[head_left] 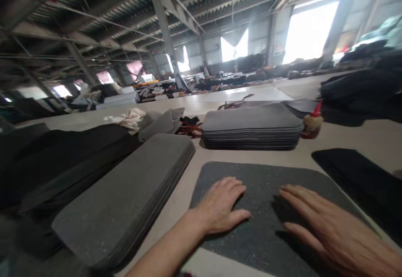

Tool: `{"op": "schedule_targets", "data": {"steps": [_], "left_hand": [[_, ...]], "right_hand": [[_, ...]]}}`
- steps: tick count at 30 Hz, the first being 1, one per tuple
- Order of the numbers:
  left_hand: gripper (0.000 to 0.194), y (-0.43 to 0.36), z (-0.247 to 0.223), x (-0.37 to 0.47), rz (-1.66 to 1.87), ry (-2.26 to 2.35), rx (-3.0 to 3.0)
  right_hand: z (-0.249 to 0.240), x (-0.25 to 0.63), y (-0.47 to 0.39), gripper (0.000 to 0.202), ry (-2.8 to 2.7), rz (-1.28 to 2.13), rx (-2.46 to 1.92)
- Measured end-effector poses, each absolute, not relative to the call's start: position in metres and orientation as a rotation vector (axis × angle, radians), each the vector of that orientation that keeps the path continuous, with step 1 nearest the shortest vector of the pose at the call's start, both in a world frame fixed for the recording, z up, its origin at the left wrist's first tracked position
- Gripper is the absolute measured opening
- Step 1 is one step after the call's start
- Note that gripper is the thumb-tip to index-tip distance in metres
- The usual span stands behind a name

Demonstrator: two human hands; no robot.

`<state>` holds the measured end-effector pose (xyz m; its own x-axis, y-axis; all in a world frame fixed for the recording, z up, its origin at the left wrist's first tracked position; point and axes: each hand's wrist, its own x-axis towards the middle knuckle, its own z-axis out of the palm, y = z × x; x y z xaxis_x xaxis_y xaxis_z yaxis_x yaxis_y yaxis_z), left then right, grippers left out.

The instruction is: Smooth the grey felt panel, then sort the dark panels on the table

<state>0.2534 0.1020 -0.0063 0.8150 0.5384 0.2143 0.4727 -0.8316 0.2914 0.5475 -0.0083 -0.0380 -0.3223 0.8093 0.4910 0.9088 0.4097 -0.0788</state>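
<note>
Two grips are over one dark sheet, neither pinching anything. The left grip is palm down on it, fingers close together and thumb held wide. The right grip is flat too, its thumb apart from the fingers and a shadow beneath; with the blur, I cannot tell whether it touches the sheet or is just above it. The sheet lies flat on the tabletop, straight in front of the person, its visible corners rounded and its surface flecked with pale specks.

By the look of it, the step in hand is smoothing or settling this one piece. The next move would seem to call for light, even pressure from both palms or, if the piece is to be lifted, fingertips worked under an edge so it does not buckle.

Just beyond the sheet is the far stack, many grey layers with fairly even edges, and a red-tipped bottle just beside its right end. Left of the sheet, the near stack lies at a slant. Right of it is a black strip; farther out, black cloth is heaped on the left and a dark pile on the right
</note>
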Motion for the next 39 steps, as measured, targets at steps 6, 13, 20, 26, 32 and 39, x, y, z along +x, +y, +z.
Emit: {"op": "schedule_targets", "data": {"steps": [6, 13, 20, 26, 32, 39], "left_hand": [[0.067, 0.104, -0.026, 0.261, 0.247, 0.807, 2.741], [0.079, 0.112, -0.024, 0.263, 0.227, 1.087, 2.617], [0.077, 0.150, -0.025, 0.250, 0.182, 1.264, 2.672], [0.073, 0.170, -0.034, 0.243, 0.206, 1.385, 2.695], [0.072, 0.181, -0.047, 0.240, 0.182, 1.438, 2.831], [0.071, 0.182, -0.050, 0.238, 0.238, 1.426, 2.871]], "right_hand": [[-0.053, 0.514, 0.013, 0.065, -2.522, -0.109, -1.487], [-0.074, 0.521, 0.011, 0.075, -2.362, -0.139, -1.617], [-0.075, 0.522, 0.012, 0.076, -2.344, -0.215, -1.582], [-0.062, 0.518, 0.008, 0.078, -2.314, 0.011, -1.753], [-0.044, 0.545, 0.021, 0.087, -2.107, 0.054, -2.124], [-0.058, 0.583, 0.026, 0.102, -1.872, -0.134, -2.306]]}}
